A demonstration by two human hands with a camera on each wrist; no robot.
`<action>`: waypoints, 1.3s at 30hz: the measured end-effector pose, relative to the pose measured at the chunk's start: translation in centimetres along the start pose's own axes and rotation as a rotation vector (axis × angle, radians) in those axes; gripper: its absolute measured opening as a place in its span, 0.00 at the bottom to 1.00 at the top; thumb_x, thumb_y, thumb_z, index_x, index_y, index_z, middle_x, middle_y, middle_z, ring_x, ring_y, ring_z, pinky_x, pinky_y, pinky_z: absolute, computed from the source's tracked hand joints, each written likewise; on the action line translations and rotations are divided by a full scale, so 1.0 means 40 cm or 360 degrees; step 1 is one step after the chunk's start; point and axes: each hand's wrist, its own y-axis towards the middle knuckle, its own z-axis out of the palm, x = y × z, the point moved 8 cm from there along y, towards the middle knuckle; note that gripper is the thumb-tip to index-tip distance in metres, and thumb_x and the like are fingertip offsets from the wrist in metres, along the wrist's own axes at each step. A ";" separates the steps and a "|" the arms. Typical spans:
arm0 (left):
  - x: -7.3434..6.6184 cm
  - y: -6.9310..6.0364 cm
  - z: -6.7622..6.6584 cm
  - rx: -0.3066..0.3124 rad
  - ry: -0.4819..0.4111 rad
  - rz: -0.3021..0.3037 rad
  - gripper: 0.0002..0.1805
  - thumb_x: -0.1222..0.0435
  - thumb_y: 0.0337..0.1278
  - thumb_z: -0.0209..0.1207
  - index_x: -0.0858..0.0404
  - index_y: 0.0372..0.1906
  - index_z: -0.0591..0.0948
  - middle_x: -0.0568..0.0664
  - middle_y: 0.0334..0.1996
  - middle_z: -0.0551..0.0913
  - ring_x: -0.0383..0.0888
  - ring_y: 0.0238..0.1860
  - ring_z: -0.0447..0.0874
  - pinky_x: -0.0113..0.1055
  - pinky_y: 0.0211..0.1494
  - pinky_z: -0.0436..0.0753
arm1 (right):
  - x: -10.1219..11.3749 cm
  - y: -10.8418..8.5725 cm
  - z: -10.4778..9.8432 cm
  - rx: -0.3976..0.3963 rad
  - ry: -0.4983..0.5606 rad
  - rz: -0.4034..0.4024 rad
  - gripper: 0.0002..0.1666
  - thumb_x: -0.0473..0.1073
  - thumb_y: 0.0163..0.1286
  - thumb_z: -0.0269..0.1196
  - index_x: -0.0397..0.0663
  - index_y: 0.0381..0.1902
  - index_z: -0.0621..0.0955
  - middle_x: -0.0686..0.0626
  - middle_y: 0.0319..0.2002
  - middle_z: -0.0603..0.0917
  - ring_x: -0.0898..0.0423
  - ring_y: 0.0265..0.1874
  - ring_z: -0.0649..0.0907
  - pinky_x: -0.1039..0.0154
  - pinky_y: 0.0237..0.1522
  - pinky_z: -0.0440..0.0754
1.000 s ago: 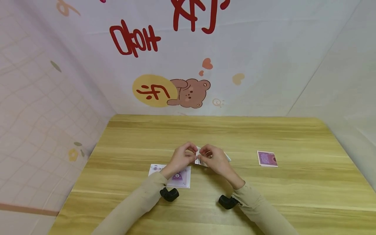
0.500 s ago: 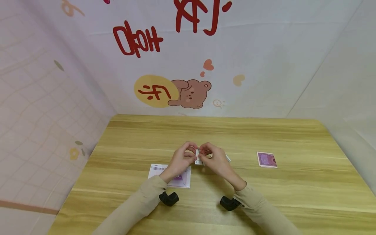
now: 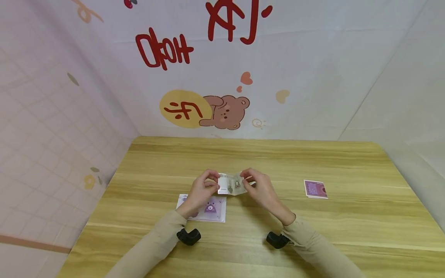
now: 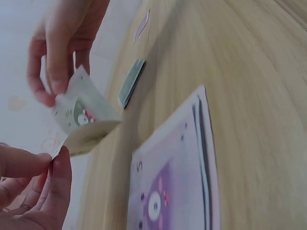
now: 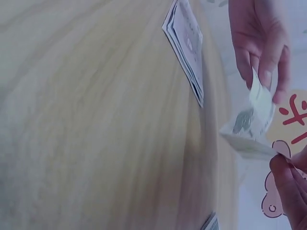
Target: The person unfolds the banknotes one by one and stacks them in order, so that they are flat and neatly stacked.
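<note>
Currently | left hand (image 3: 199, 190) and right hand (image 3: 260, 188) pinch opposite ends of a creased note (image 3: 230, 185) | its print seems illegibly small | purple note stack (image 3: 217, 212) reads "5"

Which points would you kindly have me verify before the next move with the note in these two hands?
1. Left grip pinches one end of the creased note: ok.
2. Right grip pinches the opposite end: ok.
3. Note is raised off the table: ok.
4. Note is flat: not ok, it bends at a crease.
5. Purple stack lies on the table: ok.
6. Number of pieces in the green bundle: cannot tell.
</note>
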 end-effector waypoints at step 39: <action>0.068 -0.030 -0.154 -0.0044 0.0152 -0.0169 0.12 0.82 0.56 0.54 0.74 0.46 0.75 0.62 0.40 0.76 0.50 0.35 0.81 0.33 0.36 0.82 | -0.038 -0.042 0.058 0.0050 0.0327 0.0299 0.09 0.27 0.60 0.65 0.39 0.38 0.85 0.46 0.28 0.84 0.48 0.27 0.83 0.68 0.30 0.80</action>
